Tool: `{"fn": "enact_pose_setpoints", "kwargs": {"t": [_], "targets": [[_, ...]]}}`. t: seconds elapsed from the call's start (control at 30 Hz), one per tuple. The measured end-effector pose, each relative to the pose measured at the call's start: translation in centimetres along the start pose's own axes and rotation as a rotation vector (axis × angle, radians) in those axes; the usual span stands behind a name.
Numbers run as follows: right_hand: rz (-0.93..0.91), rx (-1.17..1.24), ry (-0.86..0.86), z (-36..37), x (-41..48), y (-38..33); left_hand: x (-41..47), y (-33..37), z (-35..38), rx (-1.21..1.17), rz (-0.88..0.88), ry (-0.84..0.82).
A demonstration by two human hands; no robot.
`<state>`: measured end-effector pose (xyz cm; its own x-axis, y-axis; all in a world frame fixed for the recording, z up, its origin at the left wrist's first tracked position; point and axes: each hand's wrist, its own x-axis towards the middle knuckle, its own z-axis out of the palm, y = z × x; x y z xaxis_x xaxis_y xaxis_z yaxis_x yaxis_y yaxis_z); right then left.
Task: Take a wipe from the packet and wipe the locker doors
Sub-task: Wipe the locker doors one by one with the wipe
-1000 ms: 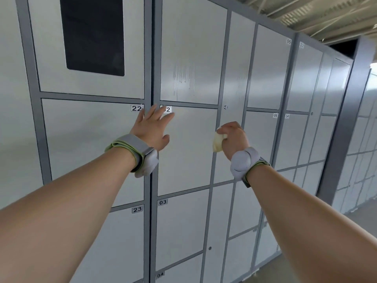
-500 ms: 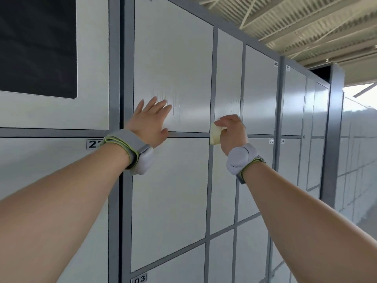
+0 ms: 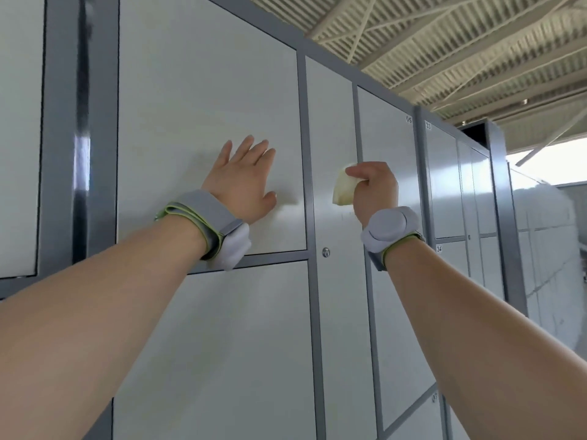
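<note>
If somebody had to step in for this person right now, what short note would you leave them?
Left hand: open, flat on the large pale grey metal locker door.
Right hand: grips a crumpled off-white wipe, held at the narrow tall grey door, above its round keyhole lock.
Packet: not in view.
Done: a wipe is out and in hand.
Left: wiping the doors. The picture does not show which ones are already clean.

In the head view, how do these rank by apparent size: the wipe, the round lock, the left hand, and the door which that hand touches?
Largest to smallest:
1. door
2. left hand
3. wipe, partly hidden in the right hand
4. round lock
</note>
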<state>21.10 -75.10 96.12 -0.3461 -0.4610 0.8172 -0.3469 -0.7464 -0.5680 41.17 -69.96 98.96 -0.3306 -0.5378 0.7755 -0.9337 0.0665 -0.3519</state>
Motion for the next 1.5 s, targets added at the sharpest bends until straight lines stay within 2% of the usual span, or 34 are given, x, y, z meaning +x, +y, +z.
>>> {"fn": "enact_pose_setpoints", "kwargs": {"t": [0.13,0.4,0.57,0.7,0.9,1.0,1.07,1.23,1.33,1.5], "targets": [[-0.033,0.074,-0.021,0.4,5.0,3.1,4.6,1.7,2.0,0.060,-0.029,0.053],[-0.212,0.222,-0.112,0.9,14.4,6.4,13.0,3.5,3.9,0.181,-0.174,0.192],[-0.291,0.239,-0.201,3.4,18.3,7.3,14.6,3.3,4.2,0.277,-0.241,0.196],[-0.332,0.237,-0.194,5.5,20.8,7.7,15.5,2.7,4.2,0.348,-0.292,0.199],[-0.402,0.095,-0.146,7.3,22.5,8.5,16.6,2.6,3.9,0.404,-0.290,0.211],[-0.507,-0.168,-0.002,7.9,22.5,9.0,16.9,2.5,3.5,0.429,-0.299,0.212],[-0.619,-0.243,0.053,8.2,22.5,9.5,17.2,2.3,3.2,0.438,-0.304,0.215],[-0.732,-0.355,-0.091,7.9,22.7,9.0,18.1,1.6,2.8,0.454,-0.308,0.223],[-0.732,-0.445,-0.142,6.7,22.1,8.2,18.5,1.4,2.5,0.452,-0.314,0.243],[-0.793,-0.429,-0.214,7.6,21.0,8.5,18.9,0.9,2.3,0.459,-0.361,0.248]]}}
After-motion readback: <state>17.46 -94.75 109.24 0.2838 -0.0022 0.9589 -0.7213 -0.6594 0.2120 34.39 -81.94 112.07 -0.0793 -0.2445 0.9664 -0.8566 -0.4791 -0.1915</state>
